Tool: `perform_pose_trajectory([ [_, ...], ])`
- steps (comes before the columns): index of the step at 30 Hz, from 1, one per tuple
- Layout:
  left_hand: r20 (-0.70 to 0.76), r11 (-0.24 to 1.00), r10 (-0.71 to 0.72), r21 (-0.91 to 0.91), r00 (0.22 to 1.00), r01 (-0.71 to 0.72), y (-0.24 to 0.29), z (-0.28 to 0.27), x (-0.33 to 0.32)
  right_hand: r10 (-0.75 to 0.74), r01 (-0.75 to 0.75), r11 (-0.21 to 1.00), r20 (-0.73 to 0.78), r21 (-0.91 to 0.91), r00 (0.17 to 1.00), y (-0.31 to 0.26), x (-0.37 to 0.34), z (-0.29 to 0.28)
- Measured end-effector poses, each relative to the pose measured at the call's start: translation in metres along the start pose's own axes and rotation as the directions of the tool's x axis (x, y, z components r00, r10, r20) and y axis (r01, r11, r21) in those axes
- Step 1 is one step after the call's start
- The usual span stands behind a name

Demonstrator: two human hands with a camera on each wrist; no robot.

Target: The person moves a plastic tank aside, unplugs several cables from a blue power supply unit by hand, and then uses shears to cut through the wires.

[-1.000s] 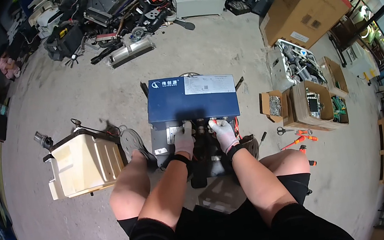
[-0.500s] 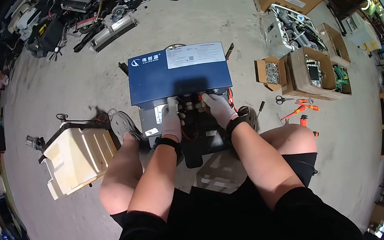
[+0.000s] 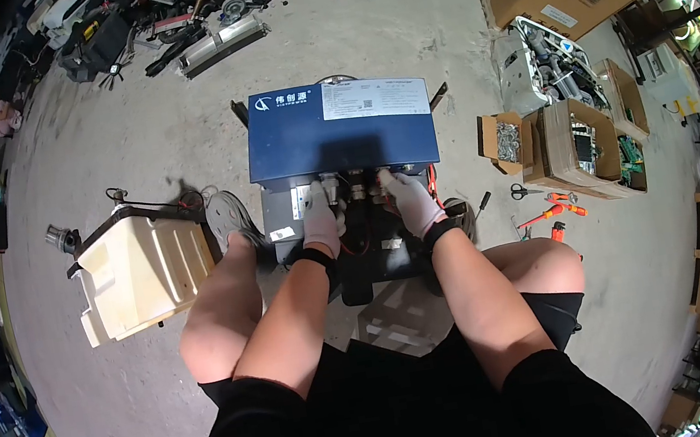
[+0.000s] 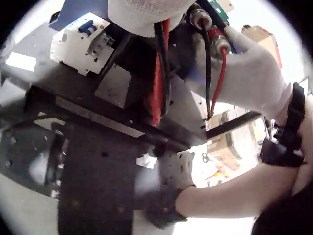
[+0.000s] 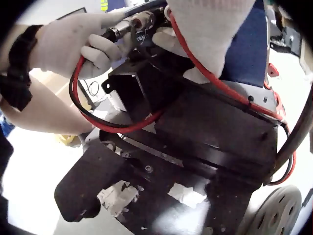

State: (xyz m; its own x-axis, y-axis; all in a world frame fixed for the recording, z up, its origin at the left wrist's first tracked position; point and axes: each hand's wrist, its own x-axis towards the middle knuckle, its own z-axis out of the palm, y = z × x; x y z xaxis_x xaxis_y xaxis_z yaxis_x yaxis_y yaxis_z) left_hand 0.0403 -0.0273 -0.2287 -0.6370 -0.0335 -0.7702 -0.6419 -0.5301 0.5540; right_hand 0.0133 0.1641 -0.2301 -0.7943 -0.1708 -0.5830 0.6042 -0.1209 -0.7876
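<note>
A blue metal case (image 3: 337, 134) with white lettering and a label sits on a black metal frame (image 5: 220, 127) before me. My gloved left hand (image 3: 320, 220) is at its near side, fingers curled round a silver cable connector (image 5: 120, 29) with red and black wires (image 5: 78, 98) looping below. Beside it, my gloved right hand (image 3: 412, 200) pinches a connector with a red collar (image 4: 215, 35) and a red wire. Another silver connector (image 4: 199, 17) with a black wire is between the hands. The case's sockets are mostly hidden behind my fingers.
A white circuit breaker (image 4: 80, 44) with blue toggles is mounted left of the hands. On the floor stand a cream plastic tank (image 3: 145, 267) at left, and cardboard boxes (image 3: 561, 146) of parts at right. Scissors (image 3: 522, 191) and orange-handled tools (image 3: 553, 211) lie near my right knee.
The head view has tilted down and shifted, so the case appears higher in it. Both hands stay at the case's near side, with small finger shifts.
</note>
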Motion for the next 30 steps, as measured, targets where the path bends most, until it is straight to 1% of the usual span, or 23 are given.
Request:
perform_pose_trajectory([
  [1, -0.089, 0.986, 0.117, 0.126, 0.989, -0.105, 0.000, 0.005, -0.003, -0.094, 0.094, 0.983, -0.010, 0.159, 0.996, 0.002, -0.001, 0.002],
  [2, -0.089, 0.986, 0.119, 0.126, 0.989, -0.108, -0.002, 0.010, -0.005, -0.096, 0.096, 0.983, -0.008, 0.159, 0.995, 0.017, 0.012, -0.005],
  [4, -0.047, 0.950, 0.284, 0.145, 0.958, -0.275, -0.005, 0.016, -0.007, -0.439, 0.440, 0.897, 0.021, -0.039, 0.898, 0.040, 0.033, -0.015],
  [5, -0.047, 0.950, 0.286, 0.145, 0.957, -0.276, -0.003, 0.014, -0.007, -0.440, 0.441, 0.897, 0.022, -0.039, 0.898, 0.026, 0.026, -0.011],
  [6, -0.033, 0.987, 0.160, 0.019, 0.987, -0.159, 0.000, 0.013, -0.008, -0.235, 0.239, 0.948, 0.046, -0.210, 0.971, 0.009, 0.018, -0.007],
  [7, -0.005, 0.994, 0.036, -0.108, 0.999, -0.036, 0.003, 0.011, -0.008, -0.018, 0.030, 0.925, 0.035, -0.379, 0.999, -0.007, 0.011, -0.002],
  [8, -0.010, 0.993, 0.044, -0.113, 0.999, -0.045, 0.006, 0.013, -0.010, -0.021, 0.036, 0.923, 0.044, -0.382, 0.999, -0.010, 0.007, 0.001],
  [10, -0.062, 0.946, 0.289, 0.170, 0.955, -0.275, 0.007, 0.018, -0.013, -0.236, 0.208, 0.853, 0.002, -0.479, 0.972, -0.008, -0.008, 0.002],
  [11, -0.060, 0.945, 0.292, 0.174, 0.955, -0.278, 0.008, 0.014, -0.009, -0.588, 0.592, 0.686, 0.156, -0.423, 0.793, 0.048, 0.039, -0.028],
  [12, -0.012, 0.969, 0.227, 0.107, 0.974, -0.224, 0.005, 0.007, -0.003, -0.589, 0.590, 0.687, 0.151, -0.423, 0.794, 0.048, 0.039, -0.027],
  [14, 0.039, 0.985, 0.163, 0.046, 0.986, -0.165, -0.001, -0.002, 0.006, -0.541, 0.546, 0.816, 0.079, -0.191, 0.837, 0.040, 0.032, -0.018],
  [15, 0.094, 0.997, 0.065, -0.044, 0.993, -0.061, 0.000, -0.006, 0.010, -0.545, 0.549, 0.815, 0.080, -0.185, 0.835, 0.032, 0.027, -0.014],
  [16, 0.157, 0.991, -0.024, -0.128, 0.987, 0.045, 0.006, -0.007, 0.011, -0.385, 0.383, 0.887, 0.043, -0.258, 0.922, 0.023, 0.023, -0.012],
  [17, 0.045, 0.999, 0.013, -0.031, 0.999, -0.012, 0.008, -0.003, 0.010, -0.216, 0.202, 0.924, -0.005, -0.323, 0.976, 0.015, 0.021, -0.007],
  [18, 0.043, 0.999, 0.025, -0.030, 0.999, -0.024, 0.006, 0.003, 0.009, -0.224, 0.213, 0.923, 0.003, -0.320, 0.975, 0.011, 0.021, 0.000],
  [19, -0.028, 0.978, 0.201, 0.067, 0.979, -0.198, 0.002, 0.010, 0.006, -0.240, 0.219, 0.936, -0.044, -0.275, 0.970, 0.013, 0.020, 0.006],
  [20, -0.080, 0.919, 0.371, 0.173, 0.925, -0.354, -0.002, 0.013, 0.003, -0.250, 0.223, 0.947, -0.094, -0.230, 0.964, 0.015, 0.019, 0.009],
  [22, -0.073, 0.930, 0.342, 0.167, 0.937, -0.326, -0.008, 0.005, 0.009, -0.272, 0.241, 0.945, -0.120, -0.219, 0.955, 0.017, 0.016, 0.012],
  [24, 0.053, 0.993, 0.118, 0.002, 0.992, -0.118, -0.008, -0.011, 0.020, -0.226, 0.202, 0.968, -0.164, -0.149, 0.960, 0.013, 0.008, 0.014],
  [25, 0.053, 0.992, 0.124, 0.001, 0.991, -0.125, -0.004, -0.010, 0.018, -0.230, 0.207, 0.967, -0.160, -0.149, 0.960, 0.011, 0.004, 0.016],
  [27, 0.104, 0.992, 0.121, 0.008, 0.987, -0.123, 0.005, -0.009, 0.015, -0.433, 0.430, 0.901, -0.095, -0.054, 0.896, 0.006, -0.004, 0.022],
  [28, 0.105, 0.992, 0.123, 0.008, 0.987, -0.125, 0.001, -0.009, 0.011, -0.435, 0.432, 0.900, -0.094, -0.053, 0.895, 0.008, -0.001, 0.020],
  [30, 0.158, 0.961, 0.175, 0.188, 0.972, -0.204, -0.014, -0.008, -0.001, -0.445, 0.443, 0.896, -0.042, -0.038, 0.895, 0.023, 0.011, 0.007],
])
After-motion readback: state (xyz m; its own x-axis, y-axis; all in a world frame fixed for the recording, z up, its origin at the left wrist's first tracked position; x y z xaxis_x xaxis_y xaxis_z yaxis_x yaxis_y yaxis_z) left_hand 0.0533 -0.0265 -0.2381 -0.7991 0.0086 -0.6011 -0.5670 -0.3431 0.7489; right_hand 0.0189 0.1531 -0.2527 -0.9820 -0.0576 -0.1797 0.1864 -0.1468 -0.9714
